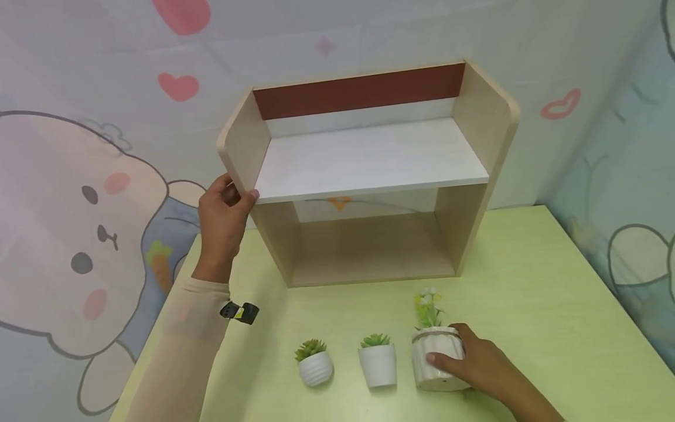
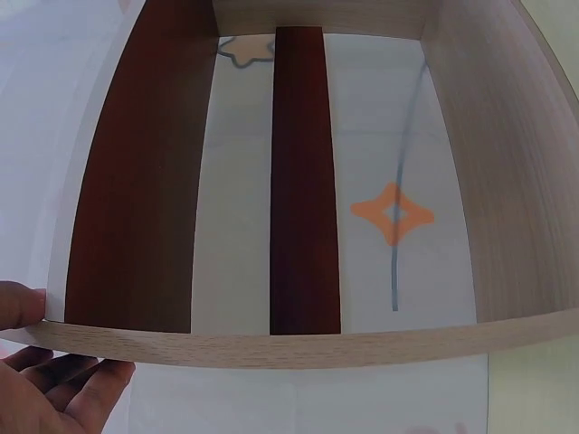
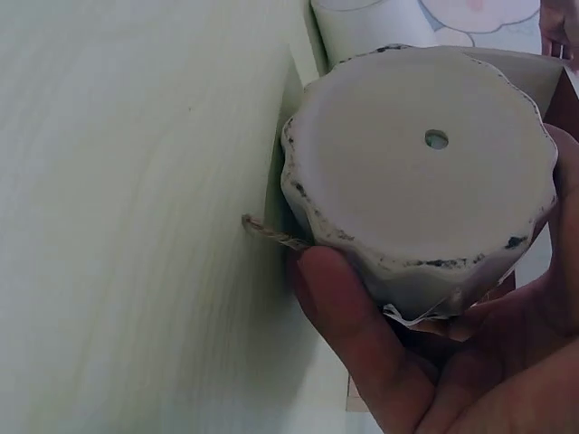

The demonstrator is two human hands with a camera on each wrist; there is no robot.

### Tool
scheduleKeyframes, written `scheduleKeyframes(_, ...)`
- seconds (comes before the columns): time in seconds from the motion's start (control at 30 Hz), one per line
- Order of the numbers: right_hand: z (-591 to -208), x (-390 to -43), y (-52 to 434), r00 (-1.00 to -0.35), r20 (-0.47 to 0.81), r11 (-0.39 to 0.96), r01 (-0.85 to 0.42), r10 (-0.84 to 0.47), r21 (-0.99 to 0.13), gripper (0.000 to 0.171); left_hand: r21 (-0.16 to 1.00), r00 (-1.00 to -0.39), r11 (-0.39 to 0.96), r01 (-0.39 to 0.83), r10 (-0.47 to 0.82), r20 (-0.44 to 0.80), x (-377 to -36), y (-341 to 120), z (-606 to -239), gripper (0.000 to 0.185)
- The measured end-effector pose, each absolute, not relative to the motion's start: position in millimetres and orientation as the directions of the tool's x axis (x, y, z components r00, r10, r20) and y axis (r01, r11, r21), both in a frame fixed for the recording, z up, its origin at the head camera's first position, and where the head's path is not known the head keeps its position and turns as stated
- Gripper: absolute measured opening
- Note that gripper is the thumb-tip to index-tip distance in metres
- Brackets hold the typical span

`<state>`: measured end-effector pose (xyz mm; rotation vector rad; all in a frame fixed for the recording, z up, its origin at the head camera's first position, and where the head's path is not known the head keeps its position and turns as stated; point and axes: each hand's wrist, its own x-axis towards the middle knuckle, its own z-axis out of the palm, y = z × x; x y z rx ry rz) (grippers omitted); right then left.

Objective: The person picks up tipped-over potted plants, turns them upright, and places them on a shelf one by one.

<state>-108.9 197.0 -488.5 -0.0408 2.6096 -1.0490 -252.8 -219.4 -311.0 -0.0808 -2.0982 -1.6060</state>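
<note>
Furthest left, our left hand (image 1: 224, 214) grips the front edge of the left side panel of the wooden shelf unit (image 1: 369, 176), thumb curled onto the panel's inner face just where the white middle shelf board (image 1: 369, 158) meets it, fingers wrapped behind. From the left wrist we see that thumb (image 2: 18, 306) pressed on the panel edge and the other fingers (image 2: 68, 384) lying fairly straight beneath it. The unit stands on the light green table (image 1: 554, 305), right of this hand, with a dark red strip (image 1: 358, 91) across its upper back.

Below and to the right of the left hand, in front of the unit, sits a round white ribbed pot with a small green plant (image 1: 314, 363). Just right of it, apart, stands a tapered white pot with a green plant (image 1: 377, 360).

Next comes the fluted white pot with pale flowers (image 1: 435, 354), close beside the tapered pot and held in our right hand (image 1: 477, 363). The fingers curl round its right side and front, a fingertip on the fluted wall. The right wrist view shows the pot's flat underside (image 3: 421, 167) with a small drain hole, thumb (image 3: 357, 339) and palm cupping it.
</note>
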Motion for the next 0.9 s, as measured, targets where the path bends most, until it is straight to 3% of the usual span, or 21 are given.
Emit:
scheduleKeyframes(0.37, -493.9, -101.6, 200.5, -0.937, -0.311, 0.595, 0.161, -0.158, -0.787, 0.082, 0.896, -0.889, 0.309, 0.320, -0.231, 0.397, -251.3, -225.1, -310.9, 0.050)
scheduleKeyframes(0.9, -498.6, -106.0, 207.6, -0.970, -0.146, 0.567, 0.010, -0.196, -0.824, 0.095, 0.889, -0.893, 0.328, 0.321, -0.209, 0.399, -252.8, -231.8, -316.1, 0.050)
